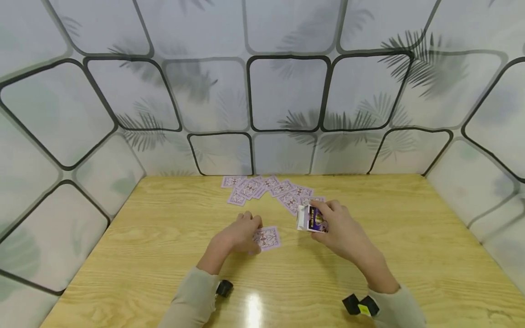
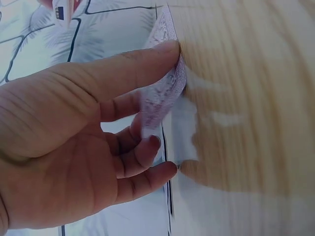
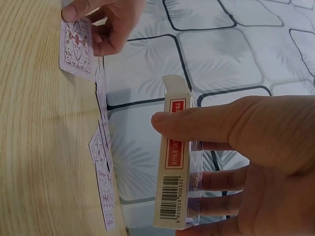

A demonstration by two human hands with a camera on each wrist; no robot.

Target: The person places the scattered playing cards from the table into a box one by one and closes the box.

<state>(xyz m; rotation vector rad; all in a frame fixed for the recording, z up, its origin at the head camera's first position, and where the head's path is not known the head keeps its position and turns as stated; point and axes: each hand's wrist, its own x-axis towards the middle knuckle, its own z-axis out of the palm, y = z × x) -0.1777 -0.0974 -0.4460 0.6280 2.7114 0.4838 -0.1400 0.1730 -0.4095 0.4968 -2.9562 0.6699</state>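
Note:
In my left hand (image 1: 239, 234) I hold a purple-patterned playing card (image 1: 269, 238), low over the table and back upward. The left wrist view shows the thumb along the card (image 2: 160, 101), with fingers on its other side. To the right, my right hand (image 1: 348, 234) grips a small card box (image 1: 312, 219) between thumb and fingers, above the table. Its end flap (image 3: 174, 83) stands open toward the left hand, and a barcode runs along one narrow side of the box (image 3: 171, 196). What lies inside the box is hidden.
Several playing cards (image 1: 282, 188) lie scattered and overlapping at the back of the wooden table (image 1: 164, 237), patterned backs up. Behind and at both sides rises a white cloth (image 1: 287, 95) with dark outlines and leaf prints. Small black devices (image 1: 224, 288) sit at both wrists.

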